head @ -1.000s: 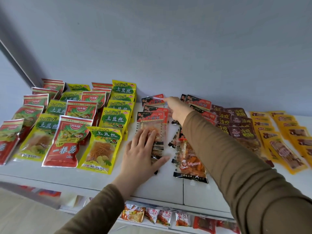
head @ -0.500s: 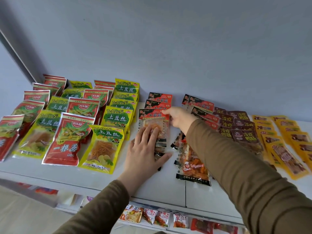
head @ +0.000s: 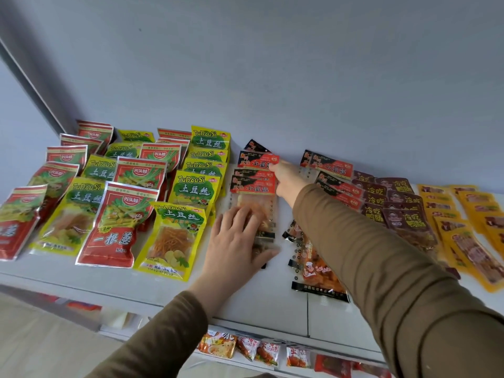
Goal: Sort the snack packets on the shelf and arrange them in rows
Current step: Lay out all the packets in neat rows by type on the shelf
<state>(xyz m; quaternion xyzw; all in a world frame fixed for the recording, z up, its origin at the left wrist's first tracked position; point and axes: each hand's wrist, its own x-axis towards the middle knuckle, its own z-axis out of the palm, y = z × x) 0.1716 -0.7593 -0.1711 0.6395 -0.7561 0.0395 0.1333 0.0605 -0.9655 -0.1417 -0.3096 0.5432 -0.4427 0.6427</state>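
Black-and-red snack packets (head: pixel 253 186) lie in an overlapping column on the white shelf (head: pixel 259 304). My left hand (head: pixel 237 241) lies flat, fingers spread, on the clear lower half of the front packet. My right hand (head: pixel 286 178) reaches to the back of that column, and its fingertips pinch the right edge of a rear black-and-red packet (head: pixel 256 160). A tilted black packet (head: pixel 255 145) sits behind it against the wall. A second column of the same packets (head: pixel 316 268) runs under my right forearm, partly hidden.
To the left stand rows of red packets (head: pixel 114 222) and yellow-green packets (head: pixel 174 236). On the right lie brown packets (head: pixel 406 222) and orange-yellow packets (head: pixel 474 246). A grey wall closes the back. More snack packets (head: pixel 256 350) sit on a lower shelf.
My right hand drew back to the front packet's top edge, then moved up again to a rear packet. The rear packets now lie straighter. My left hand stayed pressed in place.
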